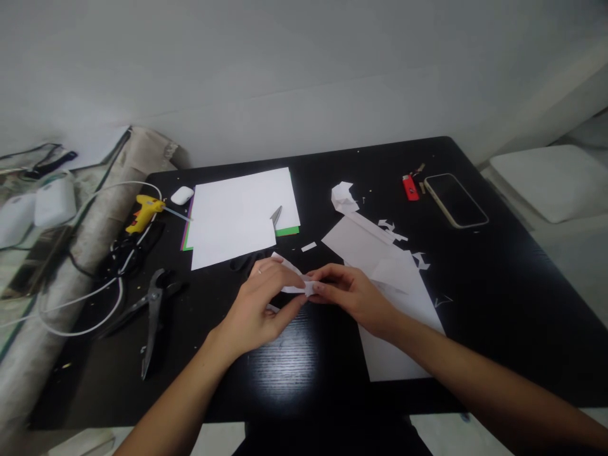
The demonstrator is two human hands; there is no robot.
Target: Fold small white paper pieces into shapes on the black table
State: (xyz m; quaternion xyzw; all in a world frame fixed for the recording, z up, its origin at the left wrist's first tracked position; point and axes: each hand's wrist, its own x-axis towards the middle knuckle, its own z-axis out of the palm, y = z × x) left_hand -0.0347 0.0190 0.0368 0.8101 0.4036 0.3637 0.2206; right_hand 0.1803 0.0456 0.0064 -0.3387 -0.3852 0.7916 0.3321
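Both of my hands meet over the middle of the black table (498, 297), pinching one small folded piece of white paper (295, 278). My left hand (259, 304) grips its left part with curled fingers. My right hand (349, 294) pinches the right end between thumb and fingertips. Under my right wrist lies a large white sheet (394, 316) with a cut edge.
A stack of white and coloured paper (240, 215) with a grey blade on it lies behind my hands. A yellow glue gun (142, 212), white earbud case (182, 195), pliers (154, 310) and cables sit left. Paper scraps (344, 196), a red lighter (410, 187) and a phone (456, 200) lie right.
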